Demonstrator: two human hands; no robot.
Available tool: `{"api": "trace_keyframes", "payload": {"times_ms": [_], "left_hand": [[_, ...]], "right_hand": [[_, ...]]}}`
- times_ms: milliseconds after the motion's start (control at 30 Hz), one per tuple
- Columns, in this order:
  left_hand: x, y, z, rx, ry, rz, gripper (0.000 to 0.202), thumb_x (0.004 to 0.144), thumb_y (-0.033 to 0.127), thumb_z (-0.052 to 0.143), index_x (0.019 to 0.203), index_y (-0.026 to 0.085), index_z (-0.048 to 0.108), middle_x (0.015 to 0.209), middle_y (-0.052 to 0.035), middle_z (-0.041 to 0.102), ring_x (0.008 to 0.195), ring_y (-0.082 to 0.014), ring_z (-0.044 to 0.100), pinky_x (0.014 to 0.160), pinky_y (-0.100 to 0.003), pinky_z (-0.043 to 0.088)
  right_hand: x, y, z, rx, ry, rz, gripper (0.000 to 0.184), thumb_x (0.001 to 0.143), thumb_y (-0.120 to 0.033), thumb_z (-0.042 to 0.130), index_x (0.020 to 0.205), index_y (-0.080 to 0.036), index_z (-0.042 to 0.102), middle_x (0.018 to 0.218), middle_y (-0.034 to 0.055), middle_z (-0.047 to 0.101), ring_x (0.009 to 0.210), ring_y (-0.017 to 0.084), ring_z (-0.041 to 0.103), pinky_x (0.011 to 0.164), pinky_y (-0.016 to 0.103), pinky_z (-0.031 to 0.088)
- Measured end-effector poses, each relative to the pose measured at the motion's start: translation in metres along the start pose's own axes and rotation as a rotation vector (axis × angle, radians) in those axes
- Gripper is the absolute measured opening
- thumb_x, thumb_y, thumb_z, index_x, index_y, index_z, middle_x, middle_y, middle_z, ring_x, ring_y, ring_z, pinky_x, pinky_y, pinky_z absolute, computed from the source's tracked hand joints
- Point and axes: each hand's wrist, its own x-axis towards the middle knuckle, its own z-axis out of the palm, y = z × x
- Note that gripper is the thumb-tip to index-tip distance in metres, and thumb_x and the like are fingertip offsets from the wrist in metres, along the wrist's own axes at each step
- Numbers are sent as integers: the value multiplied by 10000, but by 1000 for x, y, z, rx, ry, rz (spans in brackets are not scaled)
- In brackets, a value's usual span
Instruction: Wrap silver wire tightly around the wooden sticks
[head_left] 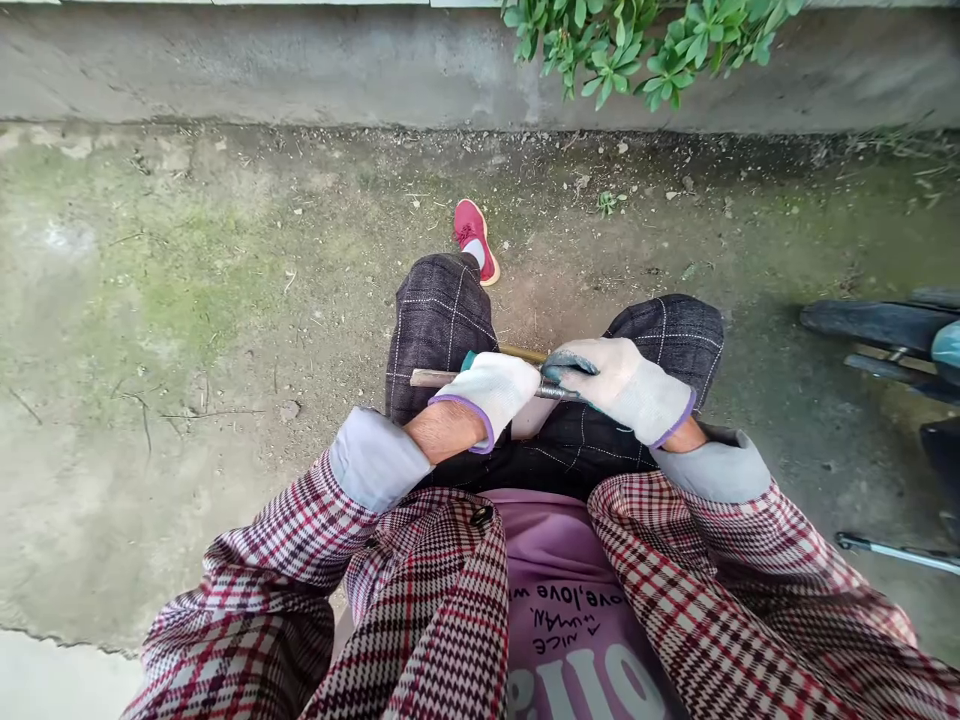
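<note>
The fingers (519,384) of the left hand (491,395) were curled tight around a wooden stick (431,378), and it wore a white glove with a purple edge. The bare end of the stick poked out past those fingers, away from the other hand. The fingers (571,364) of the right hand (622,385) were closed too, in a glove with dark tips. They pinched a grey metal piece (556,392) that showed in the small gap between the two hands. Just behind the fingers lay a thin yellow stick (525,353). Under both hands were the person's knees in dark checked trousers (439,310). Farther out from the fingers a red shoe (475,238) rested on the dirt ground (225,300). Well beyond that stood a grey wall (300,70) with a green plant (637,50) hanging over it. Out past the right hand sat a dark machine part (870,322).
</note>
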Motion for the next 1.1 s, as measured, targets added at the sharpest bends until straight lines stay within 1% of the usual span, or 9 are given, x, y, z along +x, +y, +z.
{"api": "trace_keyframes", "payload": {"times_ms": [167,267,367,567,700,833,933,1000,1100], "left_hand": [[-19,-5,-28,-142,-31,83,219,951,190,574,975,150,788,892,-110,780,861,-248,748,744,-307,523],[-24,-11,-41,-388,7,7,263,977,315,562,914,192,786,719,-40,725,729,-184,689,683,-266,485],[-17,-24,-38,-424,84,-81,252,957,291,561,908,164,773,703,-41,704,654,-164,629,642,-270,456],[-1,-46,-23,-467,214,-91,184,915,249,605,963,141,745,870,-63,753,774,-172,656,697,-261,473],[-1,-37,-22,-412,273,-169,244,978,263,539,1069,143,732,964,-93,769,857,-204,712,741,-280,494],[-4,-20,-22,-357,282,-239,389,979,280,550,1342,172,639,1047,-121,778,965,-264,756,759,-307,517],[-8,-18,-22,-415,313,-178,623,954,286,599,1547,155,458,1101,-137,777,1006,-277,760,807,-322,541],[-12,-22,-22,-582,324,-75,734,915,253,656,1590,146,389,1169,-132,769,1030,-244,749,858,-301,547],[-17,-28,-21,-951,251,42,662,809,153,749,1443,136,559,1142,-96,780,962,-188,730,852,-263,553]], "right_hand": [[16,27,8,426,-19,133,216,743,-381,688,798,-190,774,817,55,785,768,219,704,736,329,557],[19,36,20,586,-37,169,297,711,-470,719,768,-181,751,730,50,735,667,193,654,596,301,524],[18,34,32,653,-41,178,333,749,-472,695,850,-163,767,655,25,680,565,156,581,521,282,476],[15,13,35,506,92,148,256,797,-327,608,928,-196,785,801,21,754,715,185,657,668,308,545],[16,-1,38,574,196,149,291,790,-362,651,976,-187,791,918,41,788,836,224,708,793,363,578],[18,-5,49,664,276,195,310,755,-445,748,933,-194,787,972,60,801,939,261,726,886,411,586],[17,-5,56,733,303,248,331,760,-473,746,919,-185,776,939,59,791,916,252,719,832,390,596],[17,-6,57,802,319,273,329,759,-472,745,905,-178,764,897,53,777,870,230,709,788,363,595],[16,-10,52,861,358,271,295,732,-450,761,851,-180,738,852,47,753,816,203,689,738,328,585]]}}
